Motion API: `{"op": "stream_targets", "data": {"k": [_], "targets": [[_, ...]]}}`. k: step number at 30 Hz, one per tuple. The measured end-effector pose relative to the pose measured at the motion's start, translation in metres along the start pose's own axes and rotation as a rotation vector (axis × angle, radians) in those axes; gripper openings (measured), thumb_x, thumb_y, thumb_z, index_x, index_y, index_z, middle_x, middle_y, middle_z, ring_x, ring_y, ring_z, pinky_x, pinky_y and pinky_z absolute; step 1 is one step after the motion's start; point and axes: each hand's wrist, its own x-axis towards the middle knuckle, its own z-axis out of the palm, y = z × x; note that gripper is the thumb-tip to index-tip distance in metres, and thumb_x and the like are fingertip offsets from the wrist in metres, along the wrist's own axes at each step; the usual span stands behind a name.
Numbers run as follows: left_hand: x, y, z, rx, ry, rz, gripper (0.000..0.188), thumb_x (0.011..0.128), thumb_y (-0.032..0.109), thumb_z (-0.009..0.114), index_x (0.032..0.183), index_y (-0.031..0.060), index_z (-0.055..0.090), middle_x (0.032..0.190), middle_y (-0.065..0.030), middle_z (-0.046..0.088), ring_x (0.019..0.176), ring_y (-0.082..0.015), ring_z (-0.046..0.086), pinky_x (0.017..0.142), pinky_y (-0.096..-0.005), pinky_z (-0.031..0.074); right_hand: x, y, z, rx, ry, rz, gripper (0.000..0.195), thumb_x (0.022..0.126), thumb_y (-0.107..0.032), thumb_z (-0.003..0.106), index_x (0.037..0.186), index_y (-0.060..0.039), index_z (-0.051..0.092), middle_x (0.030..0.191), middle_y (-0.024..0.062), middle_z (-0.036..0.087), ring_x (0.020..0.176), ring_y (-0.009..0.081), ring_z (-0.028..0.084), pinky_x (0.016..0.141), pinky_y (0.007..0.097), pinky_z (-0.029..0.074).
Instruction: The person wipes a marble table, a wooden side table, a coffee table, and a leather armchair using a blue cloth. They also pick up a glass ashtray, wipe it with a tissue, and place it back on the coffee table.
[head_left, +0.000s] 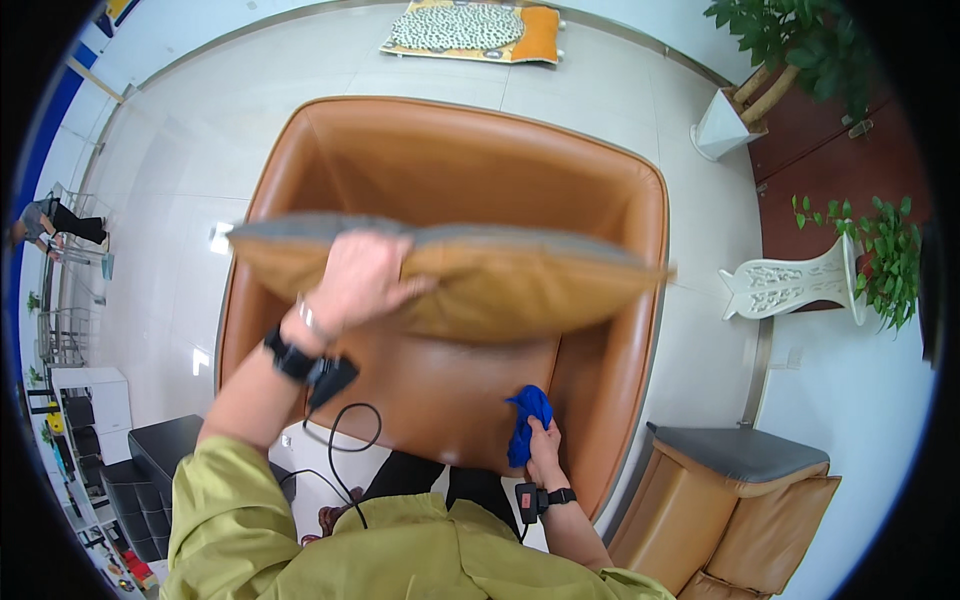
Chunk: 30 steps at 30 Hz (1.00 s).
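My left hand (367, 274) grips the edge of a large cushion (517, 289), tan on the near face and grey on the far one. Slightly blurred, the cushion stands on edge across a brown leather armchair (465, 161) in front of me. Its thickness hides part of the seat and the lower backrest. Bunched in my right hand (545, 446) is a blue cloth (530, 420), held low over the right side of the seat near the armrest. Each wrist wears a black strapped device with a cable.
To the right stand a tan and grey sofa (735, 517), a white plant stand (799, 281) and a potted tree (727, 124). A black leather seat (150, 480) is at lower left. A patterned mat (472, 31) lies beyond the armchair. Far left, another person (67, 221) bends over a metal frame.
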Motion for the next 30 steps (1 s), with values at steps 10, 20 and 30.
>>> {"op": "stream_targets", "data": {"k": [10, 20, 30], "targets": [[-0.235, 0.049, -0.087, -0.126, 0.046, -0.562, 0.025, 0.069, 0.02, 0.082, 0.085, 0.0042, 0.071, 0.073, -0.0165, 0.067, 0.067, -0.0362, 0.065, 0.059, -0.0399, 0.051, 0.028, 0.013, -0.006, -0.218, 0.019, -0.018, 0.037, 0.091, -0.005, 0.056, 0.128, -0.007, 0.062, 0.106, 0.0034, 0.069, 0.081, 0.0139, 0.063, 0.069, 0.0313, 0.053], [-0.431, 0.056, -0.111, -0.295, 0.293, -1.322, 0.023, 0.092, 0.014, 0.067, 0.08, -0.0024, 0.056, 0.066, 0.0028, 0.048, 0.065, -0.0064, 0.04, 0.055, -0.0264, 0.035, 0.196, -0.069, 0.076, -0.768, 0.174, -0.8, 0.062, 0.088, -0.025, 0.067, 0.143, -0.003, 0.047, 0.137, 0.0231, 0.057, 0.127, 0.0361, 0.055, 0.107, 0.0412, 0.041], [-0.518, 0.046, -0.065, -0.177, 0.346, -1.411, 0.029, 0.095, 0.019, 0.069, 0.079, -0.001, 0.056, 0.068, 0.0021, 0.054, 0.064, -0.009, 0.044, 0.058, -0.0265, 0.037, 0.167, 0.028, 0.262, -1.105, -0.38, -0.791, 0.048, 0.081, -0.002, 0.056, 0.126, -0.0195, 0.062, 0.129, 0.0135, 0.061, 0.119, 0.0367, 0.059, 0.098, 0.045, 0.049]]}}
